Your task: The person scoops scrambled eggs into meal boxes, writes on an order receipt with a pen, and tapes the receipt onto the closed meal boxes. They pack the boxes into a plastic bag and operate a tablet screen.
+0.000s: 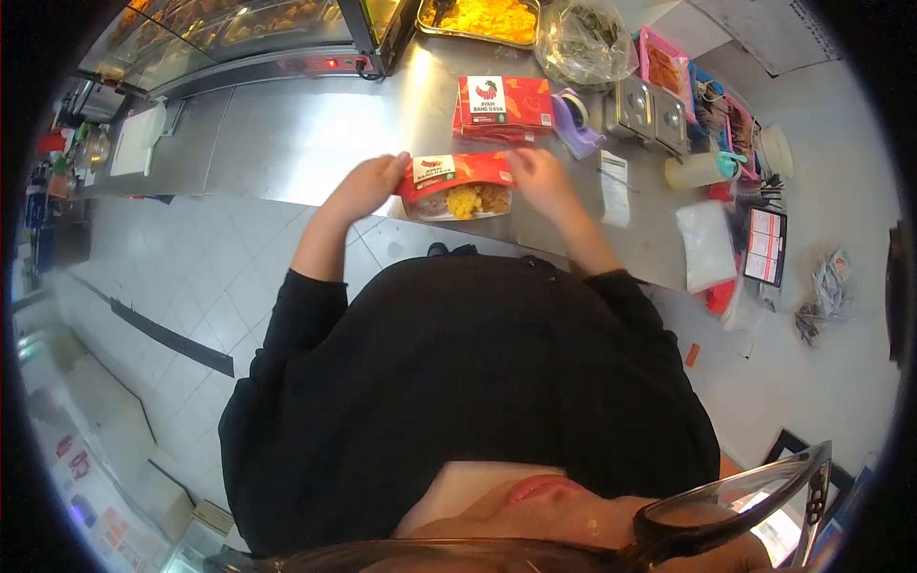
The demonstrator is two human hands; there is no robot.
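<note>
A food box holding rice, a yellow food and brown pieces (465, 202) lies at the near edge of the steel counter. Over its far part is a red printed sleeve (457, 172), with the food still showing on the near side. My left hand (377, 183) grips the sleeve's left end between thumb and fingers. At the right end, my right hand (541, 181) holds the sleeve the same way. Just beyond them a stack of red printed sleeves (501, 107) rests flat on the counter.
A purple tape dispenser (577, 132), lidded steel containers (646, 113) and a paper slip (615, 188) are on the right. Behind stand a tray of yellow food (480, 21) and a plastic bag (585, 43). A glass display case (239, 57) is at the back left.
</note>
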